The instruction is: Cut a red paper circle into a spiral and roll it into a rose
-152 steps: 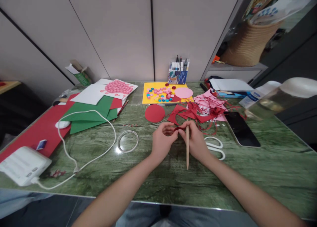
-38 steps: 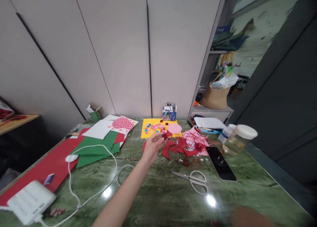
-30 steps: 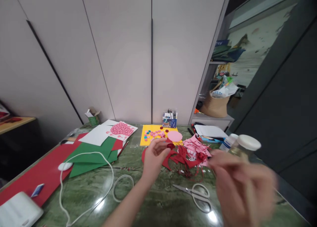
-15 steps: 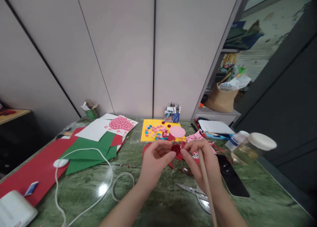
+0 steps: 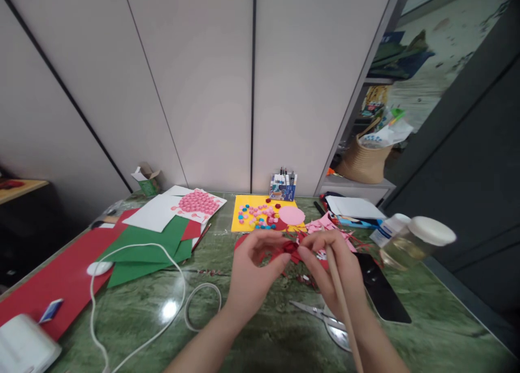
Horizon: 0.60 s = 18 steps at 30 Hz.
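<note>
My left hand (image 5: 252, 272) pinches a small curled piece of red paper (image 5: 290, 246) between thumb and fingertips. Against its other side press the fingertips of my right hand (image 5: 335, 262), which also keeps a long pale wooden stick (image 5: 341, 297) tucked along the palm, its lower end running past the wrist. The paper's exact shape is blurred and partly covered by fingers. Just beyond lie pink paper scraps (image 5: 325, 223) and red cuttings. Below my right hand a pair of scissors (image 5: 311, 309) rests on the green marbled table (image 5: 276, 340).
Yellow paper (image 5: 236, 221) bears pink, blue and red pieces. At left are green sheets (image 5: 142, 245), red paper (image 5: 52, 294), a white cable (image 5: 182, 291) and a card of pink dots (image 5: 199, 203). A phone (image 5: 384, 289) and lidded jar (image 5: 418, 243) stand right.
The red paper has turned between my fingertips and shows less of its round face. Both hands have barely moved, and the stick stays in my right hand.
</note>
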Tool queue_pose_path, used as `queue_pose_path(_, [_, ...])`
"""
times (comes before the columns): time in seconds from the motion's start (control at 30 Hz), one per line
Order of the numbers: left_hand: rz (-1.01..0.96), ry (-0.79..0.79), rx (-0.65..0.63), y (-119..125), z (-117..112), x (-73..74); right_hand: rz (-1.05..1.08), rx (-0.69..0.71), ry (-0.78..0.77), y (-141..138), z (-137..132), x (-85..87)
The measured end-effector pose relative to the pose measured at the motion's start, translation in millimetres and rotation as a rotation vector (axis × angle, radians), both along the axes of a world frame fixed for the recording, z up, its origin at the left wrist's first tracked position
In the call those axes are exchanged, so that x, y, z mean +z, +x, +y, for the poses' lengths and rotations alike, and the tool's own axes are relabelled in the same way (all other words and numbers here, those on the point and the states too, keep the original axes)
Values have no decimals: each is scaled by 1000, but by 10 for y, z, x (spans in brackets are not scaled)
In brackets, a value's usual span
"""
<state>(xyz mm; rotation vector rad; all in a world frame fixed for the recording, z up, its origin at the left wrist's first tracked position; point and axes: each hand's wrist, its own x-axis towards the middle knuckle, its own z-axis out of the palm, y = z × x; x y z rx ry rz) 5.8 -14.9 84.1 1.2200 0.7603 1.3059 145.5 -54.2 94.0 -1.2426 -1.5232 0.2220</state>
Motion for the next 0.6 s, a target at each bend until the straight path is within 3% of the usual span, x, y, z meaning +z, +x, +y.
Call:
queue_pose_path(0.2, [150,248,188,-17,-101,28,-15,-10,22,19,-17,4])
queue_pose_path(0.33, [211,362,217,-25,-68,-9,-14,-26,16,56,-8,28])
queue_pose_path(0.47, [135,116,130,33,288,-241,-57,-60,-98,163,19,-85])
queue_pose_path(0.5, [88,7,94,61,408,-320,-105,-36,-168,194,16,-165])
queue_pose_path(0.6, [100,-89,83,165,750,-549,-228,104,-396,270,-38,-530])
